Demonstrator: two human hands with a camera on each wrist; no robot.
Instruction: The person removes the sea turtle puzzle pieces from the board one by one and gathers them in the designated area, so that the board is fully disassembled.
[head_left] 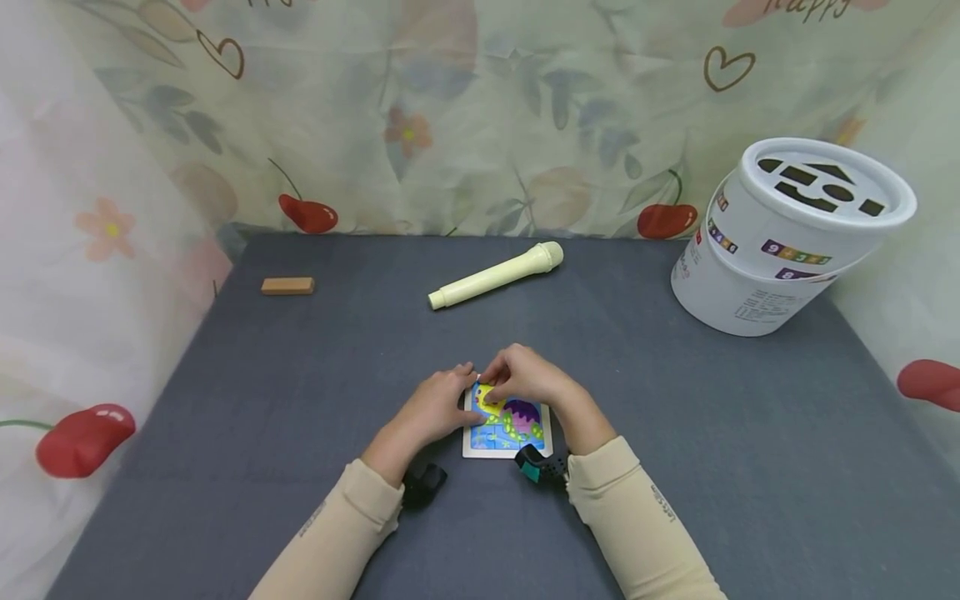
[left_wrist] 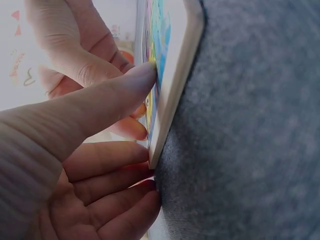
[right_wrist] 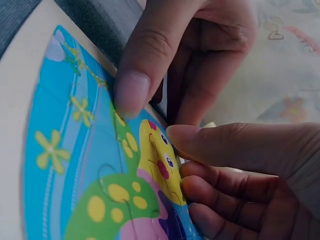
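Observation:
A small jigsaw puzzle (head_left: 504,437) in a pale frame lies on the dark cloth, its picture a yellow-faced, green-spotted cartoon animal on blue. My left hand (head_left: 432,406) holds its left side, the thumb (left_wrist: 137,80) pressing on the picture and the fingers along the frame's edge near a corner. At the far side my right hand (head_left: 536,379) pinches at the yellow face piece (right_wrist: 161,162). Its thumb (right_wrist: 197,142) lies along the piece's upper edge, the curled fingers close beside the same piece. Both thumbs are near each other over the picture.
Behind the puzzle lies a cream toy microphone (head_left: 495,277). A small wooden block (head_left: 288,286) is at the back left. To the back right stands a white bucket (head_left: 738,292) with shape slots in its lid. Printed curtains (head_left: 450,125) border the table.

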